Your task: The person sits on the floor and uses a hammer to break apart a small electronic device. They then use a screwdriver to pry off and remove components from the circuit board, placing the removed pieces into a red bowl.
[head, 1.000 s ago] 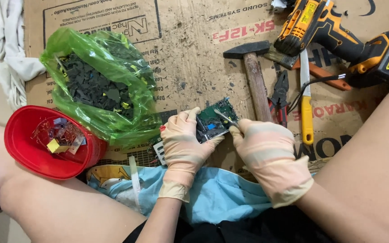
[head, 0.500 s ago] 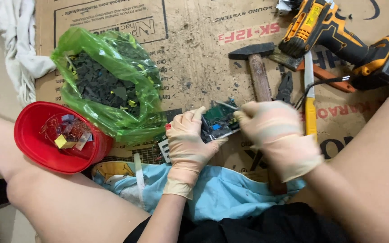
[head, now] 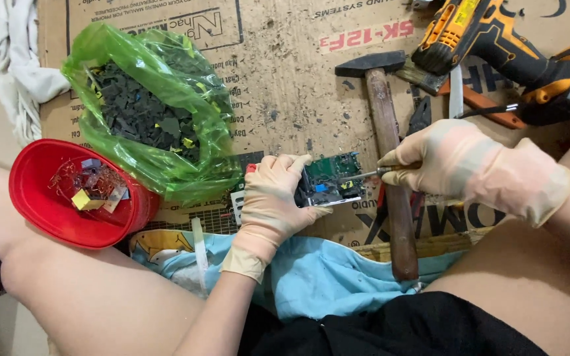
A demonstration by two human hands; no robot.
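My gloved left hand (head: 268, 201) grips a small green circuit board (head: 333, 177) by its left edge, held over the cardboard. In my gloved right hand (head: 460, 165) is a thin screwdriver (head: 364, 175), and its metal tip touches the board from the right. A wooden-handled hammer (head: 387, 145) lies on the cardboard just under my right hand.
A green plastic bag (head: 150, 109) of dark scrap pieces and a red bowl (head: 47, 204) with small parts sit to the left. A yellow-black power drill (head: 516, 53), pliers and other tools lie at the top right. Blue cloth (head: 318, 277) covers my lap.
My right hand has pulled away to the right and now points the screwdriver tip at the board. The left hand keeps its hold on the board.
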